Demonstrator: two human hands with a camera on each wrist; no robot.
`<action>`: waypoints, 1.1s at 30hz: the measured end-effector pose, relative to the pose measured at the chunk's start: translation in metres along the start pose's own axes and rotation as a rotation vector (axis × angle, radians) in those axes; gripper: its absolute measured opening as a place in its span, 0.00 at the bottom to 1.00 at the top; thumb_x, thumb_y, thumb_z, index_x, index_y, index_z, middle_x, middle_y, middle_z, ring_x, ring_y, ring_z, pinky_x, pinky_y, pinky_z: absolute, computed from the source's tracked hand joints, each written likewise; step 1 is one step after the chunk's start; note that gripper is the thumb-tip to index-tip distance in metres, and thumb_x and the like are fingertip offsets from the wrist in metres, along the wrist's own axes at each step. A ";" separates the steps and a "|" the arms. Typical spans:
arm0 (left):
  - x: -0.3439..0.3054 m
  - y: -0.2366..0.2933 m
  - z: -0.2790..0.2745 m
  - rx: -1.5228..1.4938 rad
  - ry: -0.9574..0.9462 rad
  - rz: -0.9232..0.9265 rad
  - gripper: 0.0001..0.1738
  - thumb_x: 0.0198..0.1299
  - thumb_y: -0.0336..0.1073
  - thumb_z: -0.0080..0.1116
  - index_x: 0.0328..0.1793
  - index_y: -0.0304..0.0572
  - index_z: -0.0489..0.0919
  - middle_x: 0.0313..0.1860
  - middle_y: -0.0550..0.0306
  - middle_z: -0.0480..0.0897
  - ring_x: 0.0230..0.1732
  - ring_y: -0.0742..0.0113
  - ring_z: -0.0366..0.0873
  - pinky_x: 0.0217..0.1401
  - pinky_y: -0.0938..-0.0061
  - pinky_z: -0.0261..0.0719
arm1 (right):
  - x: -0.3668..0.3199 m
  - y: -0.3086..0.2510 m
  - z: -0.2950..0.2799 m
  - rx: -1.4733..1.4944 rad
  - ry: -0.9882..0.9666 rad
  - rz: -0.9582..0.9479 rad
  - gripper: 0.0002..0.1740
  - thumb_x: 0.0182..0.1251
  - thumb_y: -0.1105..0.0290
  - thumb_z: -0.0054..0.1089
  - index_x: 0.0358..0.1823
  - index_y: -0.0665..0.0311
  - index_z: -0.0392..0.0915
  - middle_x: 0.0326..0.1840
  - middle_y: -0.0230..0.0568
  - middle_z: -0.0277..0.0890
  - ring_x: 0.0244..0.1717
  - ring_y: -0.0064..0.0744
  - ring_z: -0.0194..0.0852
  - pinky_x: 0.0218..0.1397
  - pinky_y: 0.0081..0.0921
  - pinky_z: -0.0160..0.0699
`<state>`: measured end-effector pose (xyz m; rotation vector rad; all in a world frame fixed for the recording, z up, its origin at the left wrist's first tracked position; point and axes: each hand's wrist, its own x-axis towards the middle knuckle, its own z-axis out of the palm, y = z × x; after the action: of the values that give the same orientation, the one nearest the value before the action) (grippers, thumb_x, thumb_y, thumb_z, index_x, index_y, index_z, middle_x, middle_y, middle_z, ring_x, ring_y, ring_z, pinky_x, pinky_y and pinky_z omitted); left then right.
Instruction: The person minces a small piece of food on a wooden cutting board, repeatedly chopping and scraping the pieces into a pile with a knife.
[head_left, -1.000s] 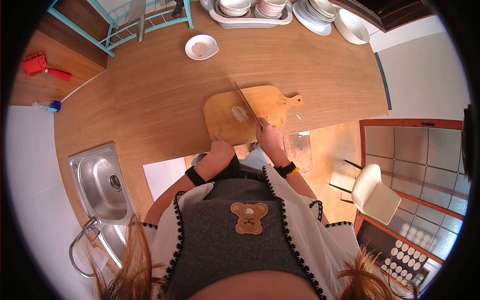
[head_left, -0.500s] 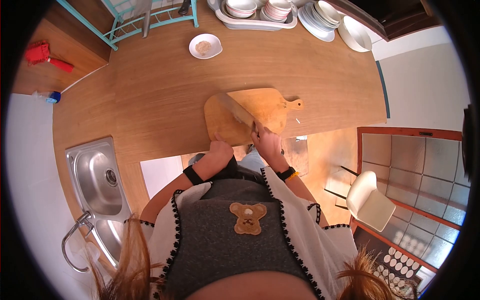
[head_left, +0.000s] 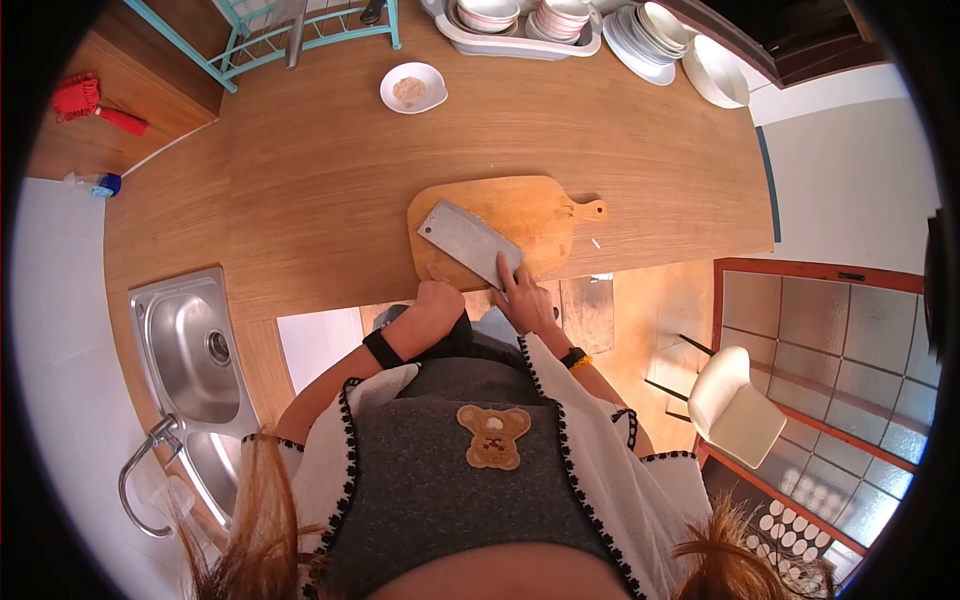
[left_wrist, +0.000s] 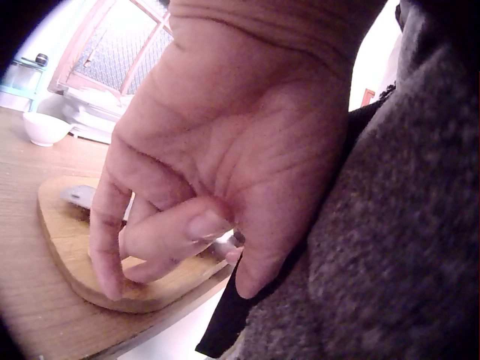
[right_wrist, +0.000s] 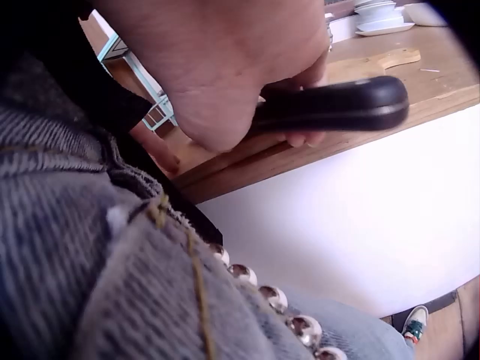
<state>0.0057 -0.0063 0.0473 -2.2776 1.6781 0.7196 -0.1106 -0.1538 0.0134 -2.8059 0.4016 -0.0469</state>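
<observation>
My right hand (head_left: 528, 303) grips a cleaver (head_left: 468, 241) by its black handle (right_wrist: 337, 105), one finger laid along the blade. The broad metal blade lies flat over the left half of a wooden cutting board (head_left: 545, 205), pointing up and left. It covers the spot where a pale minced patch lay, with small bits showing along its far edge. At the board's near left edge is my left hand (head_left: 437, 305), its fingertips on the wood. In the left wrist view that hand's fingers (left_wrist: 111, 255) are loosely bent, with one reaching down at the board's rim.
Behind the board stands a small white bowl (head_left: 428, 87) with pale minced bits. A dish tub (head_left: 515, 45) and plates (head_left: 628, 48) are at the back, beside a turquoise rack (head_left: 330, 40). The sink (head_left: 190, 340) is at left, a chair (head_left: 735, 405) at right.
The blade has turned from edge-down to flat, sweeping left and down over the minced patch. My right hand has shifted slightly down and left. My left hand stays at the board's edge.
</observation>
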 end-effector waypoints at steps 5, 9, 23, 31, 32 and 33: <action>-0.001 -0.002 0.008 -0.018 0.065 0.034 0.14 0.46 0.34 0.54 0.40 0.38 0.82 0.44 0.30 0.76 0.40 0.56 0.80 0.29 0.71 0.77 | -0.007 -0.006 0.000 -0.204 -0.258 0.082 0.39 0.59 0.51 0.50 0.70 0.43 0.43 0.24 0.48 0.72 0.21 0.45 0.75 0.17 0.36 0.72; -0.001 -0.001 0.008 -0.040 0.061 0.021 0.14 0.46 0.34 0.54 0.39 0.38 0.82 0.43 0.31 0.77 0.38 0.58 0.81 0.27 0.72 0.77 | -0.008 -0.002 0.003 -0.100 -0.274 0.099 0.40 0.59 0.50 0.50 0.70 0.40 0.41 0.20 0.48 0.73 0.19 0.45 0.75 0.16 0.37 0.71; 0.004 0.000 0.016 -0.007 0.098 0.015 0.20 0.39 0.34 0.59 0.41 0.32 0.80 0.49 0.12 0.64 0.34 0.53 0.81 0.25 0.71 0.78 | 0.016 -0.010 -0.047 1.451 -0.365 0.634 0.24 0.67 0.56 0.45 0.62 0.57 0.59 0.06 0.23 0.50 0.05 0.16 0.47 0.07 0.19 0.49; 0.006 0.003 0.020 -0.001 0.083 -0.031 0.19 0.42 0.33 0.57 0.42 0.30 0.79 0.49 0.10 0.62 0.35 0.52 0.81 0.26 0.69 0.79 | 0.016 -0.019 -0.046 1.416 -0.386 0.630 0.24 0.68 0.54 0.42 0.60 0.59 0.60 0.07 0.19 0.47 0.04 0.12 0.43 0.07 0.15 0.42; 0.007 0.003 0.019 -0.010 0.060 -0.031 0.20 0.42 0.33 0.57 0.43 0.29 0.79 0.50 0.10 0.62 0.36 0.51 0.81 0.27 0.69 0.79 | 0.016 -0.019 -0.046 1.404 -0.387 0.628 0.24 0.68 0.54 0.42 0.60 0.59 0.59 0.07 0.19 0.47 0.05 0.12 0.43 0.07 0.15 0.42; 0.006 0.003 0.018 -0.010 0.060 -0.031 0.20 0.42 0.33 0.57 0.43 0.29 0.79 0.50 0.10 0.62 0.36 0.51 0.81 0.27 0.69 0.79 | 0.016 -0.019 -0.045 1.403 -0.387 0.627 0.24 0.68 0.54 0.42 0.60 0.59 0.59 0.07 0.19 0.47 0.05 0.12 0.43 0.07 0.15 0.42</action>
<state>-0.0003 -0.0044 0.0290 -2.3496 1.6645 0.6607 -0.0933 -0.1543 0.0620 -1.2089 0.7357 0.2476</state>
